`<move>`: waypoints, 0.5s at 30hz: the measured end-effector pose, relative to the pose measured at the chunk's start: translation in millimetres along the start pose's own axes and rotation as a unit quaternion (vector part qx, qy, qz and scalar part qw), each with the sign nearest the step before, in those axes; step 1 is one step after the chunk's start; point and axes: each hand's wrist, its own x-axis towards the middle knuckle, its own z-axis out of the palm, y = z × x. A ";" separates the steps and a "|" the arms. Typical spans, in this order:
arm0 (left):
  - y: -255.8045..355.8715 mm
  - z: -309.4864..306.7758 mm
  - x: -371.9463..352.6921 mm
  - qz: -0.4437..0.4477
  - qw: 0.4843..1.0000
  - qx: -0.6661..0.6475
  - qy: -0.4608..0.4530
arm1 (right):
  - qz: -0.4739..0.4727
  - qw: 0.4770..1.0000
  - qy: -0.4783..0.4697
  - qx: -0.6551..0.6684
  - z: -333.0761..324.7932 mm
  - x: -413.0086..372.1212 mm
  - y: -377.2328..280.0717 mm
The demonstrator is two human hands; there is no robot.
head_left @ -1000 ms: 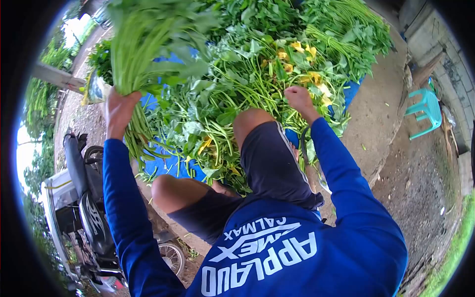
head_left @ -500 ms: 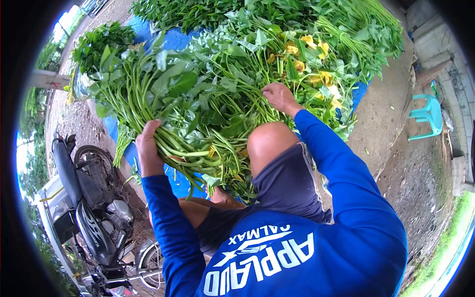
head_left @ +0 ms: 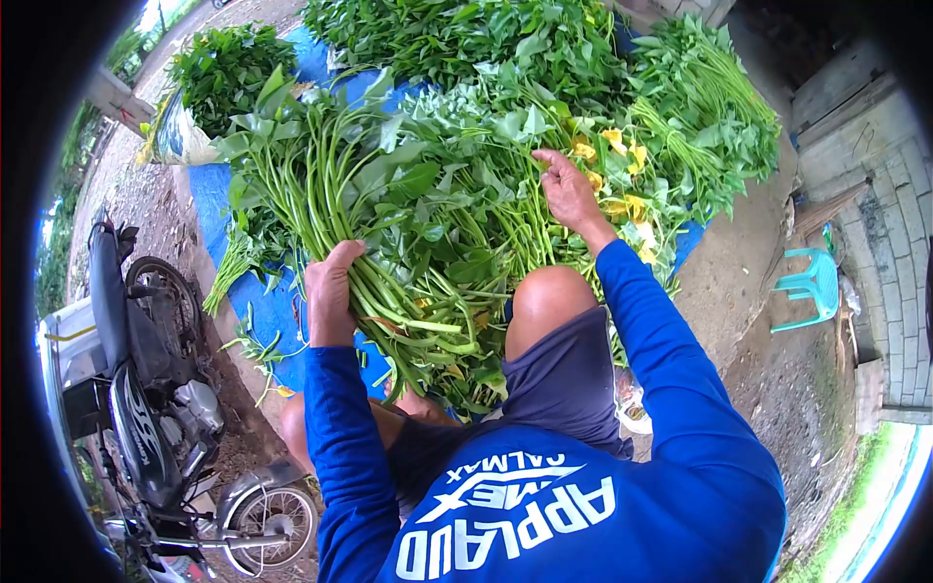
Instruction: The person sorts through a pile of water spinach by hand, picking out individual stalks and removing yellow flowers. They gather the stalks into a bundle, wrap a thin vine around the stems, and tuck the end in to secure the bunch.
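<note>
My left hand (head_left: 332, 296) is wrapped round the stems of a thick bunch of water spinach (head_left: 326, 194). The leaves of that bunch fan upward and away from me, and its cut stem ends hang over my lap. To the right, my right hand (head_left: 571, 199) hovers at the loose water spinach pile (head_left: 476, 209), its index finger forward and the other fingers curled in. Whatever those fingertips pinch is too small to tell. Yellowed leaves (head_left: 637, 209) lie just beyond that hand.
A blue tarp (head_left: 207, 194) lies under the greens. More bundled greens (head_left: 705, 107) are stacked at the back right, with another heap (head_left: 233, 78) at the back left. A motorcycle (head_left: 146, 418) stands on the left, and a turquoise plastic chair (head_left: 814, 282) on the right.
The view has shifted, so the surroundings sit differently in it. My right hand has lifted slightly, its index finger now stretched further. My left hand keeps hold of the bunch.
</note>
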 end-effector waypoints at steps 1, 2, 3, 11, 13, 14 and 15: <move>0.6 0.1 -0.7 0.000 1.000 0.002 -0.001 | 0.006 1.000 -0.009 0.000 -0.9 7.2 0.7; -0.4 -0.7 -1.5 -0.002 1.000 0.004 -0.003 | 0.014 1.000 -0.019 -0.001 -0.8 13.7 1.8; -1.4 -1.9 -3.5 -0.004 1.000 0.009 -0.006 | 0.024 0.999 -0.028 -0.001 0.7 18.8 7.7; -4.3 -1.0 -5.2 0.002 0.999 -0.020 -0.028 | 0.208 0.909 0.012 0.361 -47.4 21.3 -59.5; 0.3 4.1 -12.7 0.011 1.000 -0.017 -0.024 | 0.162 0.919 0.034 0.358 -57.5 13.7 -92.2; 0.9 8.0 -16.1 0.016 1.000 -0.020 -0.018 | 0.123 0.932 0.039 0.340 -59.6 12.4 -107.3; 1.8 9.3 -16.2 0.023 0.999 -0.023 -0.010 | 0.083 0.942 0.042 0.322 -58.9 14.5 -119.6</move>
